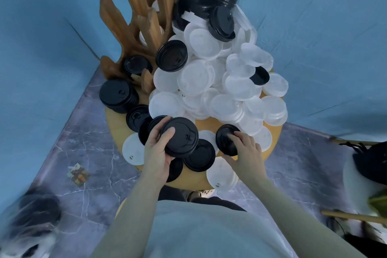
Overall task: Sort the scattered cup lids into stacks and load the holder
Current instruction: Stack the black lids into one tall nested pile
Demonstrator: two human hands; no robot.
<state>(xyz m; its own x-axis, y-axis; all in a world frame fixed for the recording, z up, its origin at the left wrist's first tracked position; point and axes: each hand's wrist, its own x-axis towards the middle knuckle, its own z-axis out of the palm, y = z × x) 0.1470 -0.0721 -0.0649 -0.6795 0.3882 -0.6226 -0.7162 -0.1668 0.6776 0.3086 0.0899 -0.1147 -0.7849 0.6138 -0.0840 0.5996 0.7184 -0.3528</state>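
Blue sheeting [326, 33] walls in the corner on both sides, wrinkled and creased, and it meets a grey marbled floor [88, 153] veined in white. On that floor stands a round yellow wooden table [272, 142], most of its top buried under lids. A small printed card [78, 174] lies on the floor to the table's left, well apart from it.

At the table's far left rises a wooden lid holder [134, 16] made of tall tapered slats; a black lid [137, 65] sits low between its posts. Beside it, on the table's left edge, stands a stack of black lids [118, 95].

A heap of white lids [209, 81] fills the middle and right of the table, with a few black ones lying on it and a dark cluster of black lids [207, 4] at the far end.

Near the front edge, the left hand [157, 153] grips a black lid stack [180, 139], thumb curled over its top. The right hand [245, 148] holds a single black lid [227, 142] tilted on edge, fingers curled round it, just beside a flat black lid [200, 157].
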